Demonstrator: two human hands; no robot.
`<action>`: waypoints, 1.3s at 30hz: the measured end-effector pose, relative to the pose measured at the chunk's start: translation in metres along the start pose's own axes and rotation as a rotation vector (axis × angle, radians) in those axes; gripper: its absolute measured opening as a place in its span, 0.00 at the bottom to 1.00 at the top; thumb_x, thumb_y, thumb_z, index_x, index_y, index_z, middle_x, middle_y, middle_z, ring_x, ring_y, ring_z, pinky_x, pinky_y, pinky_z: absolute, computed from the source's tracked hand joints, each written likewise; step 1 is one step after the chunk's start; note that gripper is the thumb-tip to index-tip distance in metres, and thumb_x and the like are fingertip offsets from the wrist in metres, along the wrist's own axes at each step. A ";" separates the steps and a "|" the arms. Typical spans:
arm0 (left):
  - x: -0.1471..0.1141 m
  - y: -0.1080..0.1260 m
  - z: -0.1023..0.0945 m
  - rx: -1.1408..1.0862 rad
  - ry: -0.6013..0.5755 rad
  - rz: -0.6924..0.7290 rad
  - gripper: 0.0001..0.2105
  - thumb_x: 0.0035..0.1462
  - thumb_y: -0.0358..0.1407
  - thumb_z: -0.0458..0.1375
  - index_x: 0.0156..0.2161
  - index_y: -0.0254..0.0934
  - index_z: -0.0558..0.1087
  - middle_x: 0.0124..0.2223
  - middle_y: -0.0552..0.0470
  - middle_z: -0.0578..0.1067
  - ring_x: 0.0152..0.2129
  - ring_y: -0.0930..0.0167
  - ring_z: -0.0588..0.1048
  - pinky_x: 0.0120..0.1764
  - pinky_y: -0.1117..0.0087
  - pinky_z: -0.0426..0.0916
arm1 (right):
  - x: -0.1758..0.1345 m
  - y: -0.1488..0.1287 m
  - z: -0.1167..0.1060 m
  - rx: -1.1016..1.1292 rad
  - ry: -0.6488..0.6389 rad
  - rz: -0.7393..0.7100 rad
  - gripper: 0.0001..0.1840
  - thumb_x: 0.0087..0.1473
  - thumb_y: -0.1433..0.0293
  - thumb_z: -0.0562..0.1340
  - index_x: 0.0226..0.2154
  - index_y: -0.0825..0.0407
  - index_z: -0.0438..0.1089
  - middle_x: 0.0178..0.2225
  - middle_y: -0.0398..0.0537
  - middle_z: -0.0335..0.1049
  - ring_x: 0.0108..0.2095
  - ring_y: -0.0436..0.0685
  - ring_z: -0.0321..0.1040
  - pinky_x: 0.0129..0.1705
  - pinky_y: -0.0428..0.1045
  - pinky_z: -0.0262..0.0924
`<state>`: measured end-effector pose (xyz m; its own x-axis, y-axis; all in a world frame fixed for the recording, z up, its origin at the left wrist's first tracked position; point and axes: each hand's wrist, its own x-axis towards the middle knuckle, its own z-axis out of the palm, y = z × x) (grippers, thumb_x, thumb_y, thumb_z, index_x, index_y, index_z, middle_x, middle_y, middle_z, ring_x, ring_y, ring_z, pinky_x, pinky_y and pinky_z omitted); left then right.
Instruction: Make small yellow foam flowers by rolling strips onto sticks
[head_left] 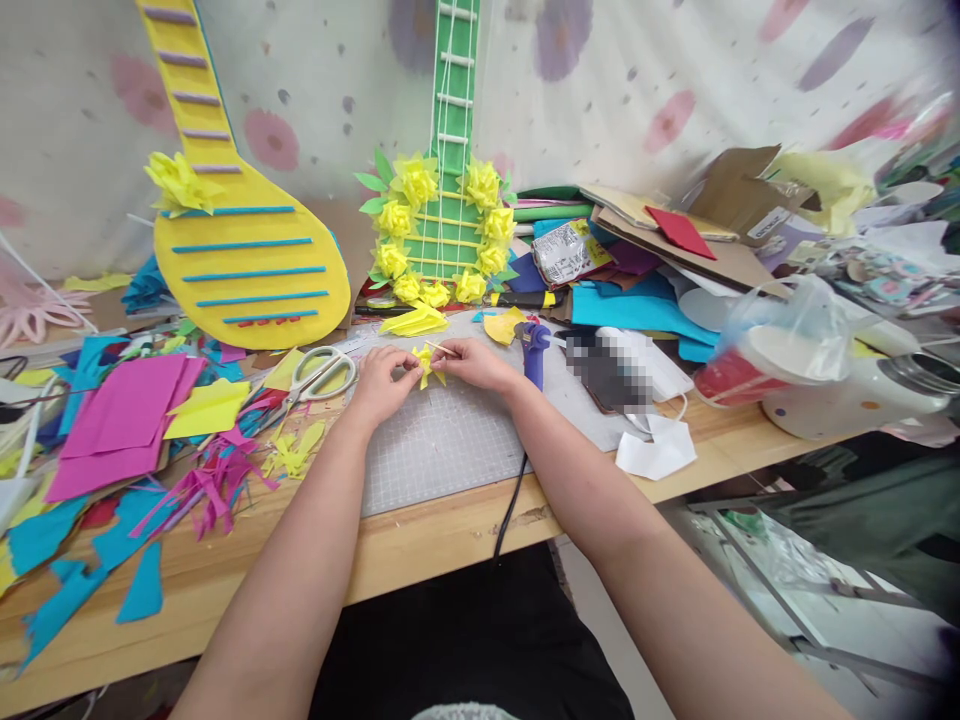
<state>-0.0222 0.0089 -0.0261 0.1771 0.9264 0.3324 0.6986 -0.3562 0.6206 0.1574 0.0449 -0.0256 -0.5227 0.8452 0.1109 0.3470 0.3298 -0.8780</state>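
Note:
Both my hands meet over a grey cutting mat [435, 450] on the wooden table. My left hand [384, 381] pinches one side of a small yellow paper flower [427, 366]. My right hand [478, 362] holds its other side together with a thin wooden stick [441, 347] that pokes out to the upper left. Just right of my right hand lies a blue glue gun [534, 350]; its black cord runs down over the table's front edge.
White-handled scissors [324, 374] lie left of the mat. Pink, yellow and blue paper sheets and scraps [127, 420] cover the left side. A yellow guitar cut-out [247, 260] and a green one ringed with yellow flowers [442, 235] lean at the back. Clutter and a bagged cup [780, 345] sit right.

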 end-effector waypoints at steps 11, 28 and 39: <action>0.002 -0.001 0.003 -0.093 0.066 -0.079 0.07 0.51 0.35 0.56 0.34 0.39 0.74 0.33 0.50 0.74 0.32 0.68 0.69 0.33 0.68 0.61 | -0.001 -0.001 0.001 -0.077 -0.001 -0.009 0.10 0.47 0.65 0.58 0.27 0.56 0.67 0.22 0.39 0.60 0.25 0.46 0.53 0.29 0.44 0.48; 0.002 0.003 0.000 -0.174 0.201 -0.150 0.11 0.49 0.30 0.53 0.39 0.39 0.69 0.38 0.51 0.74 0.33 0.71 0.70 0.32 0.70 0.63 | 0.003 -0.002 0.004 -0.091 0.318 0.120 0.19 0.55 0.53 0.48 0.29 0.52 0.58 0.28 0.42 0.60 0.30 0.49 0.56 0.33 0.45 0.50; 0.006 -0.015 -0.012 -0.193 0.167 -0.112 0.10 0.44 0.32 0.57 0.36 0.38 0.69 0.32 0.54 0.69 0.26 0.74 0.66 0.34 0.70 0.64 | -0.003 -0.012 0.013 -0.283 0.236 0.084 0.08 0.55 0.65 0.52 0.34 0.51 0.62 0.32 0.46 0.68 0.32 0.53 0.61 0.34 0.47 0.51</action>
<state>-0.0397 0.0179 -0.0247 -0.0212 0.9340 0.3565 0.5599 -0.2843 0.7782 0.1442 0.0333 -0.0216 -0.3009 0.9371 0.1771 0.5997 0.3303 -0.7289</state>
